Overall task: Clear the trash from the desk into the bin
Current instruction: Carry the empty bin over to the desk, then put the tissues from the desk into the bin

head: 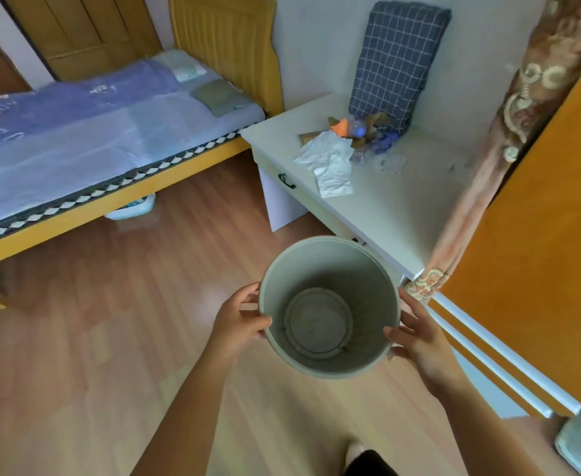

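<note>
Holding: grey bin [330, 307], between both hands
Left hand [237, 321]: fingers curled on rim
Right hand [416, 333]: fingers spread on rim
Trash [344, 146]: on desk [395, 204], well beyond fingertips

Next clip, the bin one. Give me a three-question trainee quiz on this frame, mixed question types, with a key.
1. True or false: the bin already has trash in it.
2. How is the bin held? A) left hand only B) both hands on its rim, the right hand opposite the left C) it stands on the floor, untouched
3. Fill in: the trash pile lies on the white desk, in front of a ____ cushion leaning on the wall.

Key: 1 false, it looks empty; 2 B; 3 checked (blue-grey).
</note>
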